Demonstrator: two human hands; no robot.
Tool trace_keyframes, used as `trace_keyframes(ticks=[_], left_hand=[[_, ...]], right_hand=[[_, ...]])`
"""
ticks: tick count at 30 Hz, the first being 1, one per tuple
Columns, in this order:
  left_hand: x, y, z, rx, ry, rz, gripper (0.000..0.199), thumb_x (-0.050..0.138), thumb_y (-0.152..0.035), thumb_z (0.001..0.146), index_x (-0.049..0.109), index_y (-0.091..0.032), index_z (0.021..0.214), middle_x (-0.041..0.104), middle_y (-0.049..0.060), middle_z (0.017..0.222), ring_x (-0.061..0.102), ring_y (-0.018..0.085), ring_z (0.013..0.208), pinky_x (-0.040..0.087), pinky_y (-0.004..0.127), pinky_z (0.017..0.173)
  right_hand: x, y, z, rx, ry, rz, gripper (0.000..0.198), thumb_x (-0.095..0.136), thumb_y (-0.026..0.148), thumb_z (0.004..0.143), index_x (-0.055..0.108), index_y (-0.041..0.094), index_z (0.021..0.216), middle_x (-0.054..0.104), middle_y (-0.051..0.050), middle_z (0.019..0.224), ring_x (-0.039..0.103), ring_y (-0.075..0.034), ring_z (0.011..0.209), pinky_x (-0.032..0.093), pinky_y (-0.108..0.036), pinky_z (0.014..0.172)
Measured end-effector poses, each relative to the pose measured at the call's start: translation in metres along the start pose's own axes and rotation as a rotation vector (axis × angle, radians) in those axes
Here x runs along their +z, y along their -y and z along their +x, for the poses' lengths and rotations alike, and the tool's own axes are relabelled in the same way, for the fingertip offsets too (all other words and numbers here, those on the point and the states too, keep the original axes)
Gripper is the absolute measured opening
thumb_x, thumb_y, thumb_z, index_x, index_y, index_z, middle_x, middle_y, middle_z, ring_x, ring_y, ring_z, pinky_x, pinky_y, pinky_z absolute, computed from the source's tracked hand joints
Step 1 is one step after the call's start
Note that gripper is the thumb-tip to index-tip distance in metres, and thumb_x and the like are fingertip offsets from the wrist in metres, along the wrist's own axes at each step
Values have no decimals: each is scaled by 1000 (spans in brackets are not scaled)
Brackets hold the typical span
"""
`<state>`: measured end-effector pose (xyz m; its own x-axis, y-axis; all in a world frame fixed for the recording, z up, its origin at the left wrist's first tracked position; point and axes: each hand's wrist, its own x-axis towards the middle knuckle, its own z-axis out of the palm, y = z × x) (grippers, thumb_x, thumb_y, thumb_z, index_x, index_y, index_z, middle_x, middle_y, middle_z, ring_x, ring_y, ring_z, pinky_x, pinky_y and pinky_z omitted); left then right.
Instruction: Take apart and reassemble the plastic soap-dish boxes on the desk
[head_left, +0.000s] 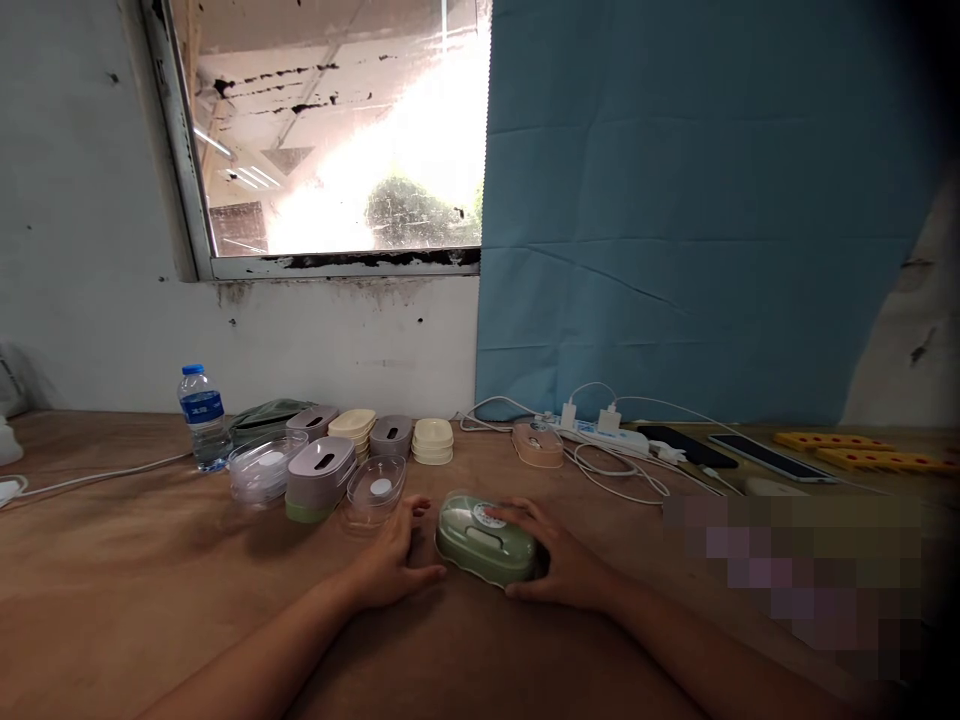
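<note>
One green case [480, 540]; right end grasped by right grip [561, 562]; left grip [388, 562] released, just beside it

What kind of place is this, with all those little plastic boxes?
Maybe a small workshop or packing spot, though I can't be sure. The right hand holds a green box, stacked cream plastic pieces stand nearby, and a power strip lies farther back.

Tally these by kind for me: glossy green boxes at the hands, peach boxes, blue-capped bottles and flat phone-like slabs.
Glossy green box: 1
Peach box: 1
Blue-capped bottle: 1
Phone-like slabs: 2
Total: 5
</note>
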<state>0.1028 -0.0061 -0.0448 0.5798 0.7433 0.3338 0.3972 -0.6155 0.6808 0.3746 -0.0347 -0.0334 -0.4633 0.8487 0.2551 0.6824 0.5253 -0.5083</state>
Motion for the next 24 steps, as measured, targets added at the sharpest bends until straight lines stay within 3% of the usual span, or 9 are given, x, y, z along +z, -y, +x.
trace_keyframes(ticks=[4,7,11,14,20,24], left_hand=[[3,-1,2,-12,-106,19,51,58,-22,69,34,-20,113,43,11,116,45,22,109,37,39,94],[1,-6,2,-38,-122,43,42,55,-18,69,37,-20,106,46,9,110,47,21,104,39,37,91],[-1,-9,3,-32,-163,64,34,52,-16,70,40,-21,101,48,7,105,47,19,101,38,36,89],[-2,-9,3,-30,-185,70,29,50,-15,70,41,-20,98,49,6,102,47,19,98,39,34,86],[-2,-9,4,-1,-182,81,28,51,-14,69,44,-19,95,50,5,98,48,18,94,40,31,82],[-2,-9,5,17,-201,94,25,50,-12,70,44,-19,93,50,4,95,48,18,90,40,31,81]], right_hand=[[1,-16,17,19,-179,-151,75,67,50,58,39,33,126,36,-7,126,43,-27,113,39,-38,92],[-12,-37,43,12,-331,-255,71,69,47,57,44,35,123,38,-4,125,44,-25,112,39,-35,92],[-37,-74,86,177,-659,-322,65,61,46,66,41,26,124,30,-10,129,34,-31,118,32,-45,94],[-48,-100,108,320,-833,-346,64,63,43,63,43,21,120,32,-14,125,36,-35,114,33,-49,90],[-43,-126,113,468,-905,-331,60,60,47,64,44,20,114,40,-15,113,46,-32,99,37,-45,82],[-36,-131,107,482,-894,-315,74,61,52,60,33,21,121,35,-14,115,43,-31,102,38,-43,82]])
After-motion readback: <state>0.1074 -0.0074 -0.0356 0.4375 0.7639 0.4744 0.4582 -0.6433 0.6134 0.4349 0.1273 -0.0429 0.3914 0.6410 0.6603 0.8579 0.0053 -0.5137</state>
